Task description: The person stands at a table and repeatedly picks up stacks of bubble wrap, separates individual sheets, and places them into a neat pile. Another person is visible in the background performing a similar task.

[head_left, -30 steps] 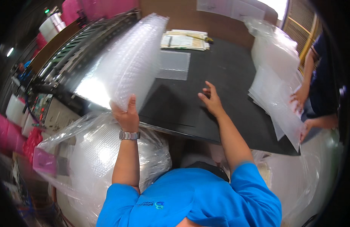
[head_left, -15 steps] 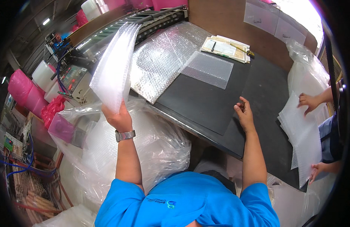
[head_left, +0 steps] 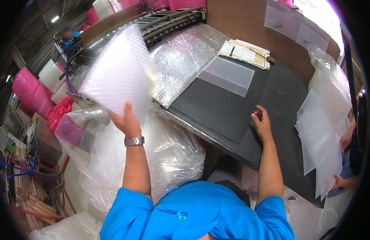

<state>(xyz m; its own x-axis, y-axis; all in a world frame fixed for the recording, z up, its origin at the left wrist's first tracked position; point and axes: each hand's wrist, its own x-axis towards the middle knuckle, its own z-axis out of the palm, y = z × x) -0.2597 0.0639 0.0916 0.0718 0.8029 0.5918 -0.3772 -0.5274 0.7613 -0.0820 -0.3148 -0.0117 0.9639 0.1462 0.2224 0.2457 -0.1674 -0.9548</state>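
Note:
My left hand (head_left: 128, 122), with a metal watch at the wrist, grips the lower edge of several clear bubble wrap sheets (head_left: 117, 72). They stand up from the hand, blurred by motion, above a large clear plastic bag (head_left: 181, 156) with more bubble wrap in it. Over the black tabletop (head_left: 217, 114), my right hand (head_left: 262, 123) holds nothing, its fingers apart and loosely bent. A single bubble wrap sheet (head_left: 228, 76) lies flat on the table beyond it. Beside that, a wide length of bubble wrap (head_left: 185, 56) stretches from the rollers over the table's left side.
Papers with a pen (head_left: 241, 52) and a tape measure (head_left: 270, 60) lie at the back. On the right, a co-worker's hands (head_left: 337, 182) hold bubble wrap sheets (head_left: 319, 140) over the table edge. A roller machine (head_left: 173, 26) and pink rolls (head_left: 29, 90) stand far left.
The sheets in my left hand have swung to the left and turned their broad face toward me. The co-worker's upper hand has moved off the top of their sheets to the side.

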